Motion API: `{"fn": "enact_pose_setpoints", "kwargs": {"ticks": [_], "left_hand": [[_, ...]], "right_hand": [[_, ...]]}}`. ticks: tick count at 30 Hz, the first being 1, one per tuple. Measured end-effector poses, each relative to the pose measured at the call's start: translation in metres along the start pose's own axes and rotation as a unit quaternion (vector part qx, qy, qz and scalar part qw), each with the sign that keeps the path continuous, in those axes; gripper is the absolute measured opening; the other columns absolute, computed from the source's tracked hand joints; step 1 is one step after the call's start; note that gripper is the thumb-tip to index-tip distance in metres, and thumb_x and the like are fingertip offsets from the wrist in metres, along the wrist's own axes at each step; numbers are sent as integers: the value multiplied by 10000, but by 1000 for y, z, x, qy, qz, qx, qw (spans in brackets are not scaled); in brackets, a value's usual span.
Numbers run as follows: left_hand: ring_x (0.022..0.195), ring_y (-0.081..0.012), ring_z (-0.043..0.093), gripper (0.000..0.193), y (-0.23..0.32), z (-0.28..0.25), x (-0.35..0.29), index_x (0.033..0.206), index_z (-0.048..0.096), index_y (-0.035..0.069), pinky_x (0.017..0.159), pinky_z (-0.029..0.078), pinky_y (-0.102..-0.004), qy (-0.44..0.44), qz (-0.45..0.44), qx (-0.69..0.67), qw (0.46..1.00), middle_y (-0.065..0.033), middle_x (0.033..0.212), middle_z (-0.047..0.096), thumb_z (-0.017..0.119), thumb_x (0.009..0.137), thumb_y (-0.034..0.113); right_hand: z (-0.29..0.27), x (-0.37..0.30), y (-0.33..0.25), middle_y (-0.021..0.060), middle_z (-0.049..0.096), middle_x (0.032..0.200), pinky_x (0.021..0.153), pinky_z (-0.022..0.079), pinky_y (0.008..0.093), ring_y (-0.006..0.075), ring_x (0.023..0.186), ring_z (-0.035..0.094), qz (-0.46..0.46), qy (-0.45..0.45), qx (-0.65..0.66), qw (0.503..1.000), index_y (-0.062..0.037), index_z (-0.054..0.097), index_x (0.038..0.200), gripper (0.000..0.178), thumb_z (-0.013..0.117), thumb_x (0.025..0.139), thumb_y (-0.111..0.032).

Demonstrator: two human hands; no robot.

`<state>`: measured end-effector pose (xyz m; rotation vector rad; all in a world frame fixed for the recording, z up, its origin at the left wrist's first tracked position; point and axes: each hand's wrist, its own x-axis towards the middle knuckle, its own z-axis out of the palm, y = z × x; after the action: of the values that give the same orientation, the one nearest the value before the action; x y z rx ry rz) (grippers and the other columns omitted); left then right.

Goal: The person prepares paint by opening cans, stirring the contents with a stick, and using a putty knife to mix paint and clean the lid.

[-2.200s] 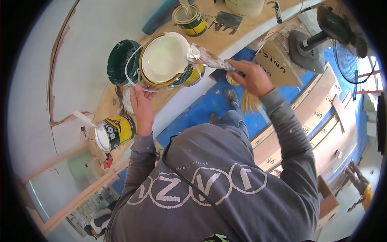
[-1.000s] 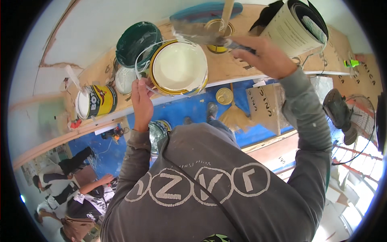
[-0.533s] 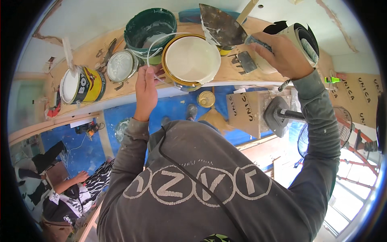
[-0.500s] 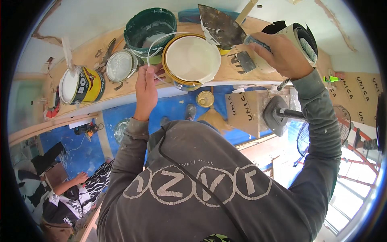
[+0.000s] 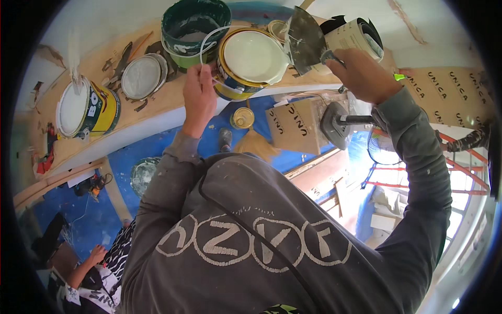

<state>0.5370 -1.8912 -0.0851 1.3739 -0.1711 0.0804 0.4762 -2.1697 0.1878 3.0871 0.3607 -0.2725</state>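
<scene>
A can of off-white paste (image 5: 253,56) with a yellow rim stands tilted toward me at the bench's front edge. Its thin white wire handle (image 5: 203,46) runs to my left hand (image 5: 201,97), whose fingers are closed on it beside the can. My right hand (image 5: 366,76) grips the handle of a wide putty knife (image 5: 306,42). The knife's dark, paste-smeared blade is raised at the can's right rim; whether it touches the rim I cannot tell. Just behind the left hand is a dark green bucket (image 5: 175,26) with pale residue inside.
On the wooden bench (image 5: 137,112) are a yellow-and-black can (image 5: 107,112), a round lid (image 5: 141,77) and paper rolls (image 5: 345,44). A broom (image 5: 256,144), an open tin (image 5: 242,118), a cardboard box (image 5: 295,128) and a fan base (image 5: 332,125) are below. Another person (image 5: 91,269) sits lower left.
The view has shifted. The putty knife's blade has turned more upright and drawn closer to the can's right rim. My left hand still holds the wire handle.
</scene>
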Motion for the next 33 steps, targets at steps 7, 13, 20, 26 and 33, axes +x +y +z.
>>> {"fn": "enact_pose_setpoints", "kwargs": {"ticks": [7,13,20,26,33], "left_hand": [[728,-233,669,333,-8,-2,5,1099,586,-12,687,523,-367,26,29,57,998,-137,832,681,528,1083,315],[735,-263,686,356,-3,-6,10,1077,583,-6,700,531,-400,0,13,25,1000,-128,824,685,500,1088,341],[734,-262,688,370,-5,-12,8,1081,582,-8,704,535,-395,-23,-1,29,999,-126,826,687,501,1089,353],[820,-218,685,380,-6,-17,9,1122,576,-17,742,568,-363,-49,-22,31,998,-124,928,681,495,1095,354],[840,-171,675,383,0,-16,8,1140,570,-27,755,594,-314,-54,-51,-15,997,-105,960,661,486,1102,345]], "right_hand": [[-34,-14,-85,120,615,651,413,438,346,194,439,562,301,-201,249,898,60,658,965,415,526,1047,-325],[-29,-21,-99,79,595,609,421,445,319,160,453,574,304,-95,315,894,20,698,1087,358,572,1039,-312],[50,-40,-97,156,664,899,662,547,476,376,791,683,19,107,-68,992,-84,642,1191,280,663,973,-259],[45,-81,-146,145,642,952,677,551,462,368,813,689,53,47,3,997,-87,649,1288,383,718,929,-200],[55,-123,-131,150,612,947,694,537,456,368,841,665,160,133,76,975,-98,616,1343,447,714,909,-147]]}}
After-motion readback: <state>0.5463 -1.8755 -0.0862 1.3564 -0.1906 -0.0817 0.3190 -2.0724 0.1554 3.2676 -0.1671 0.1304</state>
